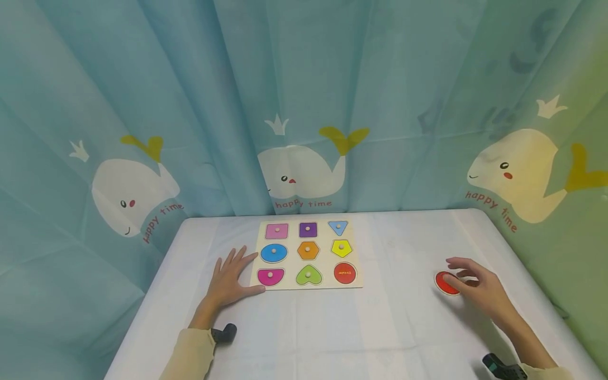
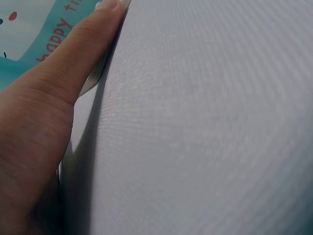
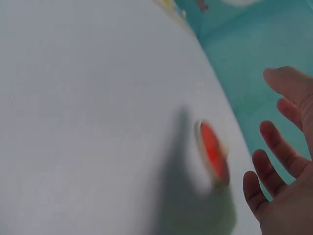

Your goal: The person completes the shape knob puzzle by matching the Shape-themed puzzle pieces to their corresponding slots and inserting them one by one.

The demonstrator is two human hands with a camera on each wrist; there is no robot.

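Observation:
A puzzle board (image 1: 328,283) lies at the middle of the far table side, with coloured knobbed shapes in it. Its front right place shows a red circle (image 1: 344,273) with printed letters and no knob. My left hand (image 1: 227,279) is spread out at the board's left edge, thumb along the front left corner and fingertips at the side. Far to the right, a round red puzzle piece (image 1: 444,285) with a pale rim is under my right hand (image 1: 486,293). In the right wrist view, the fingers and thumb stand apart from that red piece (image 3: 212,149), holding nothing.
A white cloth covers the table (image 1: 328,327). Behind it hangs a blue-green curtain (image 1: 304,79) printed with whales, which also closes in both sides. Dark wrist devices (image 1: 224,333) sit on both forearms.

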